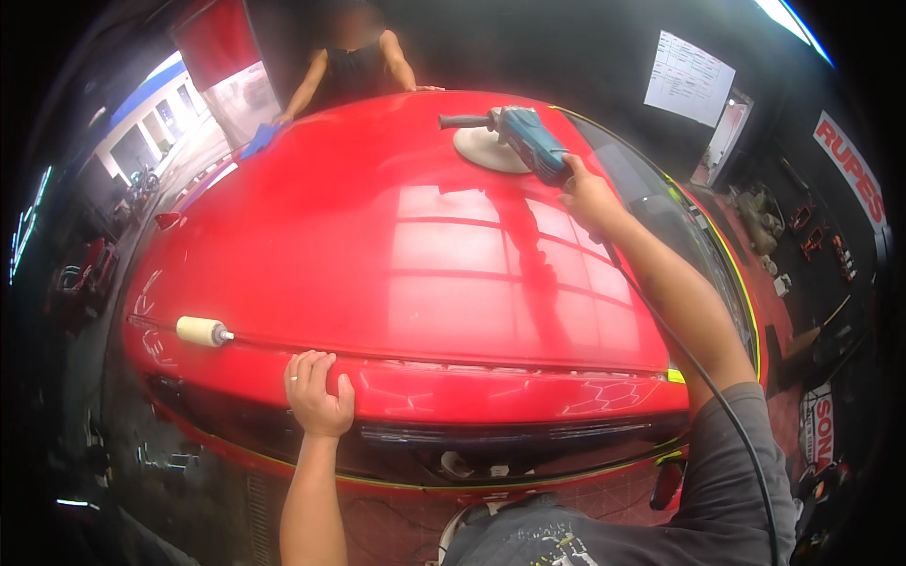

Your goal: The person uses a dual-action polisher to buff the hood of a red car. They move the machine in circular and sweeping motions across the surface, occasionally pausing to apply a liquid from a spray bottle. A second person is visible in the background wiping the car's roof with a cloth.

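Note:
In my right hand (593,196) is the rear grip of a teal power polisher (531,140), fingers wrapped round it. The polisher's round white pad (489,151) rests on the far right part of a shiny red car roof (321,217). A dark side handle sticks out to the left of the tool. My left hand (319,391) lies on the near edge of the roof, fingers stretched forward and holding nothing; a ring shows on one finger. To its left, a cream-coloured bottle (200,331) lies on its side on the roof.
A black power cord (731,415) runs from the polisher down along my right arm. Across the car stands another person (354,66), one hand on a blue cloth (257,141). Yellow-green tape (722,241) edges the windshield at right. Posters hang on dark walls.

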Motion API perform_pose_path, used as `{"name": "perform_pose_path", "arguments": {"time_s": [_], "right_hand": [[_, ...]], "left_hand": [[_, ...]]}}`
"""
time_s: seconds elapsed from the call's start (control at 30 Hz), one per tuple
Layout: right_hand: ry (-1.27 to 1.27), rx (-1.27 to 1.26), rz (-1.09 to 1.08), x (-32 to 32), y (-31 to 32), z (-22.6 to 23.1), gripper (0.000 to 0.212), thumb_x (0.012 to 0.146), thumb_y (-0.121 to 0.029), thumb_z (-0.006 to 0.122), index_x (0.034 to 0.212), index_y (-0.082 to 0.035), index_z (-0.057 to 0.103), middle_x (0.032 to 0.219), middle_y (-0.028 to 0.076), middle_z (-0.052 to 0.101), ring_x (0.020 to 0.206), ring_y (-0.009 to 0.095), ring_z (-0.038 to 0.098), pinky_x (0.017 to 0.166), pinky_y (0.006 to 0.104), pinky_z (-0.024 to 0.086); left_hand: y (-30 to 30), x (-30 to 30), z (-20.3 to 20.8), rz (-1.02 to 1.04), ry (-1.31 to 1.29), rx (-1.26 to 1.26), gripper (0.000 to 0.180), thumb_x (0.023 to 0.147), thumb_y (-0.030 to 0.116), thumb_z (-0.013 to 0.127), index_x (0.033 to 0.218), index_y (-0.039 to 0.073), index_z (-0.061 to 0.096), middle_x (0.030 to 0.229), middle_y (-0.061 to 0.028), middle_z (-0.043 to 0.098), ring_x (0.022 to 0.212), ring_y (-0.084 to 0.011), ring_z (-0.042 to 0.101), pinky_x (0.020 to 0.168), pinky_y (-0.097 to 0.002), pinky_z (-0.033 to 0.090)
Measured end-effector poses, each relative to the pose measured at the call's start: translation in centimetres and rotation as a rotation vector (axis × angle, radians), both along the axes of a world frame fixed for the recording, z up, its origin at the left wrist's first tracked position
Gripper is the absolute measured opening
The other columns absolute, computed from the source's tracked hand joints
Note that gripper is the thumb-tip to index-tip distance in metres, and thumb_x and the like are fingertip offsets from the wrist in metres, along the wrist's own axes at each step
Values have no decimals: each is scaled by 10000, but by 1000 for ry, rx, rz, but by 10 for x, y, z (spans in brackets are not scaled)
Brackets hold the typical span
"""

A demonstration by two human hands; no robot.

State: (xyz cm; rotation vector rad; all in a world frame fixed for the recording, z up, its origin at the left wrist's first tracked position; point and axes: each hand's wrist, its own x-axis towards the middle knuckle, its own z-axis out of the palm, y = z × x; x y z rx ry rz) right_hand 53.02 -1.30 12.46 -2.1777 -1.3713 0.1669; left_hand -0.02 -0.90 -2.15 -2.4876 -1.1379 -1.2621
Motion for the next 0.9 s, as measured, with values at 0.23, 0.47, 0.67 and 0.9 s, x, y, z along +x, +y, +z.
{"name": "perform_pose_path", "arguments": {"time_s": [0.23,0.47,0.67,0.9], "right_hand": [[-42,-29,13,10,-10,-1,802,999,-115,752,1693,-104,350,1285,285,740,1215,465,717,1020,520,560],[-39,-14,50,-1,-4,-1,811,1004,-124,743,1706,-118,337,1271,283,744,1203,466,720,1029,521,556],[-10,-12,69,-26,6,7,800,1005,-131,736,1698,-111,338,1219,274,746,1145,486,715,985,547,562],[-24,-63,74,-32,11,17,826,1007,-110,727,1712,-116,296,1285,295,737,1223,479,707,1022,543,558]], "left_hand": [[-1,2,3,5,9,-12,350,839,221,687,1104,-2,731,1145,-207,718,1153,-438,654,1139,-572,461],[0,2,2,7,-6,-3,347,828,251,705,1079,14,741,1120,-189,715,1127,-421,658,1124,-574,464],[-1,-2,6,9,-10,-9,345,832,261,702,1072,16,740,1105,-185,708,1119,-419,657,1121,-572,465],[0,-2,10,6,-27,-8,338,809,252,730,1053,19,747,1105,-165,719,1116,-404,662,1100,-565,483]]}}
